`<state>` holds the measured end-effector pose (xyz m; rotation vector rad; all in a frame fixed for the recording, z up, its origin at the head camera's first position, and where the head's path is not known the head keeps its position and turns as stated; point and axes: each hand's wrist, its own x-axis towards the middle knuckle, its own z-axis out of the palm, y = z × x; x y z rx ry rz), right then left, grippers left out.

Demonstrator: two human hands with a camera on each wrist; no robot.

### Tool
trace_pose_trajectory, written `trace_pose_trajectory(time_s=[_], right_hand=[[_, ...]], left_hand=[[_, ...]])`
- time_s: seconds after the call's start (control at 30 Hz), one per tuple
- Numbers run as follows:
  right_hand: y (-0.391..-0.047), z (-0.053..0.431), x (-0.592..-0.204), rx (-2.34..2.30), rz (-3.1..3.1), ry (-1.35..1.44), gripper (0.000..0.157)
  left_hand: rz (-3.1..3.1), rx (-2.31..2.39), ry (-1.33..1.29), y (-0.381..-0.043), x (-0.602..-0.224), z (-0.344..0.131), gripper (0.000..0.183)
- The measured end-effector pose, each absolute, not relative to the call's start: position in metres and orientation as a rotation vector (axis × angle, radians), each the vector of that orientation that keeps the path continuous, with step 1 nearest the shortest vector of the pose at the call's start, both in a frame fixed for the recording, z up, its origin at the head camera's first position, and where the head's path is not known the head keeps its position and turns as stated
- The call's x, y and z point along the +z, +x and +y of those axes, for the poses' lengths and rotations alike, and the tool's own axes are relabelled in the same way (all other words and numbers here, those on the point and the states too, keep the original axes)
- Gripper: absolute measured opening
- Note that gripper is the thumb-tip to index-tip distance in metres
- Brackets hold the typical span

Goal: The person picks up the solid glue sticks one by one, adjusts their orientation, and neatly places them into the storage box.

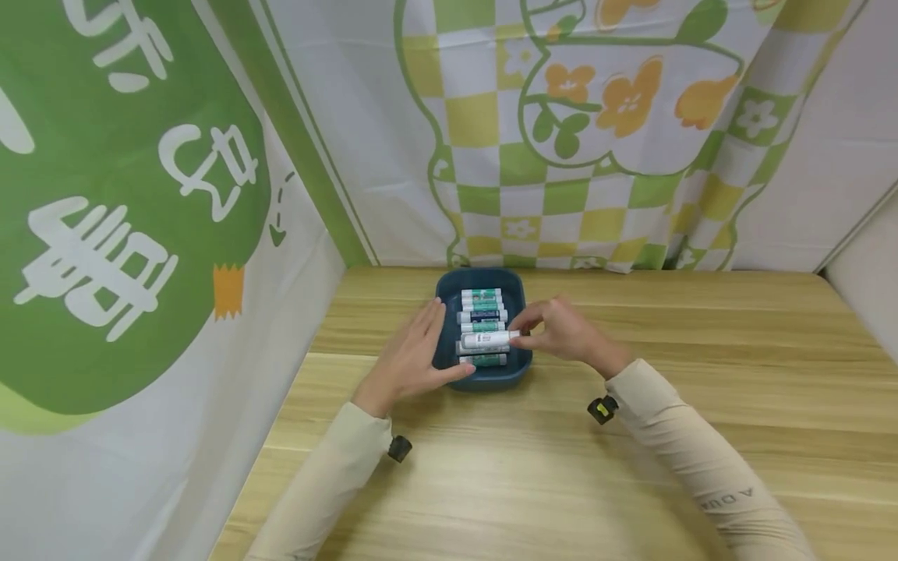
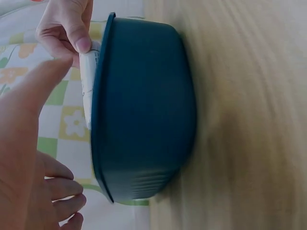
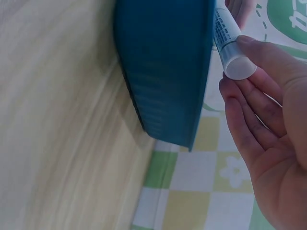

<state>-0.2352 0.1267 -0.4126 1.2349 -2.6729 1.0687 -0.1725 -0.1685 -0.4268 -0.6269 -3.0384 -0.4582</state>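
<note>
A dark blue plastic bin (image 1: pixel 494 382) holds a column of glue sticks (image 1: pixel 484 315) with white, green and navy labels, lying crosswise. My right hand (image 1: pixel 561 331) pinches the end of a white glue stick (image 1: pixel 487 339) between thumb and fingers, above the others. In the right wrist view this glue stick (image 3: pixel 230 45) shows fine print and a pale translucent end, level with the bin's rim. My left hand (image 1: pixel 414 354) is at the bin's left side, its fingers straight along the rim and its thumb reaching over the near left corner.
The bin stands on a wood-grain table (image 1: pixel 596 467), near its back edge. Behind it hangs a checked, flowered cloth (image 1: pixel 547 195). A white cloth with a green printed panel (image 1: pixel 126 218) hangs at the left. Each wrist carries a small black camera.
</note>
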Motion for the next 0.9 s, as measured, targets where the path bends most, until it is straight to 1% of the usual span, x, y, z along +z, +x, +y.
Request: trace_pose_trajectory(time_s=[0.1, 0.23, 0.6, 0.9], right_hand=[[-0.234, 0.122, -0.417, 1.021, -2.675, 1.268, 0.01], [-0.232, 0.116, -0.423, 0.964, -2.643, 1.331, 0.01], [-0.228, 0.101, -0.435, 0.88, -2.64, 1.423, 0.014], [-0.23, 0.097, -0.439, 0.879, -2.613, 1.466, 0.011]], left_hand=[[-3.051, -0.457, -0.609, -0.169, -0.433, -0.171, 0.126], [-3.055, -0.437, -0.586, -0.166, -0.439, -0.172, 0.129], [-3.044, -0.457, -0.564, -0.165, -0.45, -0.174, 0.125], [-3.065, -0.469, -0.582, -0.166, -0.452, -0.173, 0.123]])
